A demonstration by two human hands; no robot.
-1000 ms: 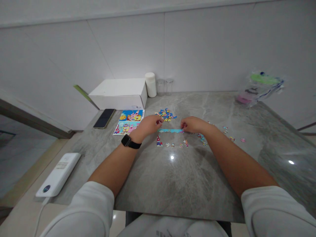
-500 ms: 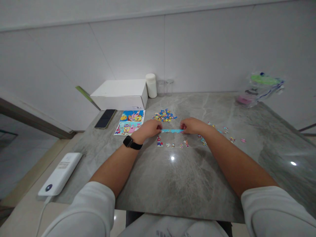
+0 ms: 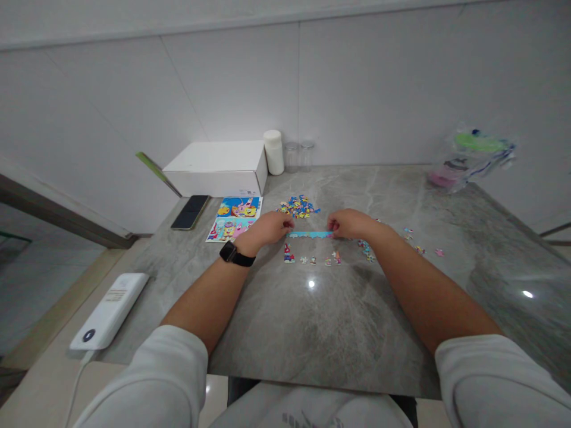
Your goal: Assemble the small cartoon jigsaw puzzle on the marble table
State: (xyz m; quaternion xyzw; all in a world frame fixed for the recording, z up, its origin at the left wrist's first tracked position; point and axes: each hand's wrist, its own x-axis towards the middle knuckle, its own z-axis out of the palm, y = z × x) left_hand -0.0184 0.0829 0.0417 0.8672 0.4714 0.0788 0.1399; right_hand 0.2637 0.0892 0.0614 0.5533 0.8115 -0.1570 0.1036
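Note:
A narrow light-blue strip of joined jigsaw pieces (image 3: 311,235) lies across the table between my hands. My left hand (image 3: 273,228), a black watch on its wrist, has its fingers curled together just above the strip's left end; whether anything is pinched there is hidden. At the opposite end, the closed fingers of my right hand (image 3: 348,224) are on the strip. Nearer me sit a red-and-blue group of pieces (image 3: 289,254), a few small pieces (image 3: 308,260) and another small group (image 3: 333,258). Beyond the strip lies a heap of loose pieces (image 3: 298,207).
Left of the heap is a printed picture sheet (image 3: 234,220), beside a phone (image 3: 190,213). Behind stand a white box (image 3: 216,169), a white bottle (image 3: 273,153) and two clear glasses (image 3: 298,157). A power bank (image 3: 109,310), more pieces (image 3: 366,251) and a plastic bag (image 3: 468,159) lie farther out.
My left fingers have risen slightly off the strip's left end, baring more of it. My right hand stays at the right end. The view has shifted a little.

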